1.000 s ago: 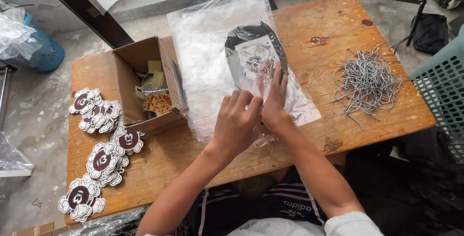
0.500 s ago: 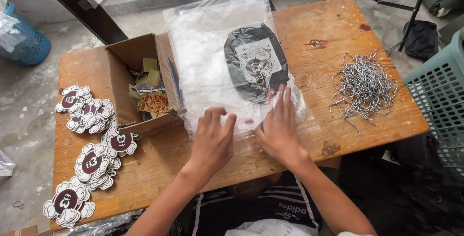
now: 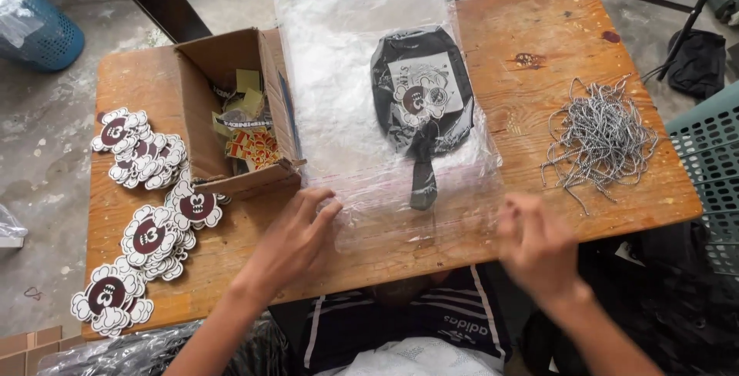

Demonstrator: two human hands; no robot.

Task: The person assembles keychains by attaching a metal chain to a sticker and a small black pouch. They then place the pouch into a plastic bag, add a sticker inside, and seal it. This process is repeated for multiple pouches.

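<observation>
Inside, cardboard box [image 3: 202, 114] holds tags [image 3: 246, 126]; clear bag [image 3: 362, 83] holds cap [image 3: 423, 106].

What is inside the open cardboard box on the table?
The cardboard box holds loose printed paper cards, yellowish and red-orange, piled toward its right side. Its near wall hides the lower contents, so what lies beneath cannot be seen.

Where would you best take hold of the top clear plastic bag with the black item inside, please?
Probably at the near edge of the clear plastic bag, coming from the person's side. That strip lies flat and empty, below the black item, overhanging the stack; the left hand already rests there, and the right hand hovers close.
</observation>
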